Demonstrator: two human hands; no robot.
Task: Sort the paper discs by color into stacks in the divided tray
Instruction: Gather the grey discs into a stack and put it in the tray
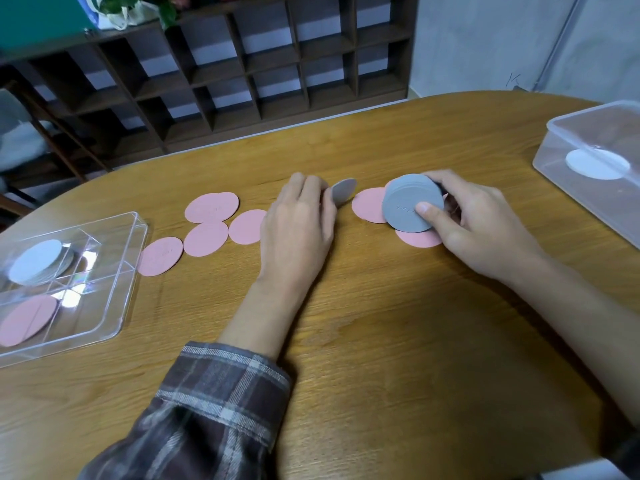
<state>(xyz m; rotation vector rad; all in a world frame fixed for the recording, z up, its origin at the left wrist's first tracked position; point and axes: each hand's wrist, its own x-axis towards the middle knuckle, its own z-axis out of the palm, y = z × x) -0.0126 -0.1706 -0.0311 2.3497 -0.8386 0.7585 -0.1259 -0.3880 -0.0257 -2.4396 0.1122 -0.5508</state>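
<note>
Hands: both hold grey paper, near each other above the wooden table point(381, 323).
Left hand point(298, 220): fingers curled, pinching a single grey disc point(344, 192) by its edge; the disc is tilted up off the table.
Right hand point(485, 220): wrapped round a stack of grey discs point(408, 202), thumb pressed on its top face, the stack tipped toward the camera.
Beneath the right hand: two pink discs point(369, 204) lying flat, partly covered by the stack.
Left of the left hand: four loose pink discs point(212, 207), some overlapping.
Farther left: clear divided tray point(134, 282), with a grey pile point(36, 261) in its far compartment and a pink pile point(27, 320) in its near one.
Farther right: clear plastic box point(554, 161), with a white disc point(597, 164) showing through it.
Left forearm: plaid sleeve point(214, 410).
</note>
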